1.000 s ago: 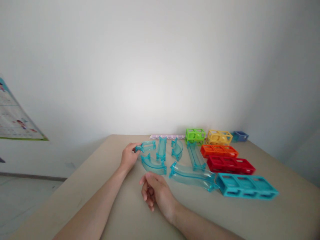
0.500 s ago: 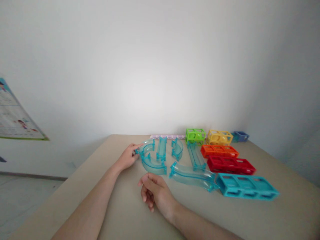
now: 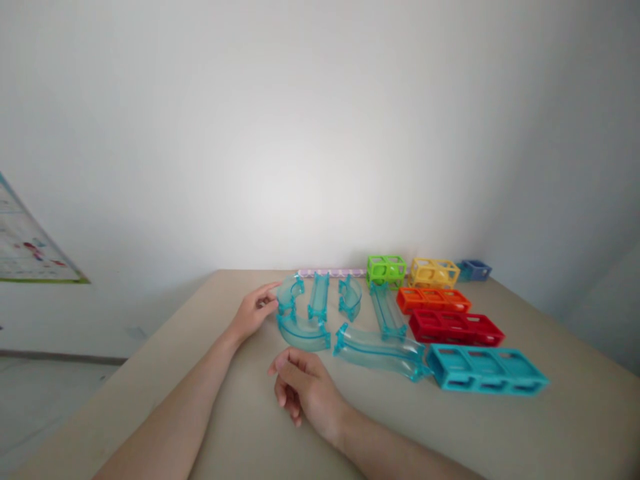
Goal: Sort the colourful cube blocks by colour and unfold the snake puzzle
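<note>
Swung round since a second ago: short curved track [image 3: 290,292], then pinched crosswise, now far left in the row, touching the bigger curve [image 3: 304,331]. Left hand [image 3: 251,312] released, fingertips just beside it. Right hand [image 3: 300,387] loosely curled, empty, resting on table [image 3: 225,427]. Poster [image 3: 30,253] print too blurred to read.

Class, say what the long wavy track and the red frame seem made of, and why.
Long wavy track: probably clear blue-tinted plastic, glossy; the table shows through it. Red frame: probably opaque moulded plastic, evenly coloured, with open windows.
</note>
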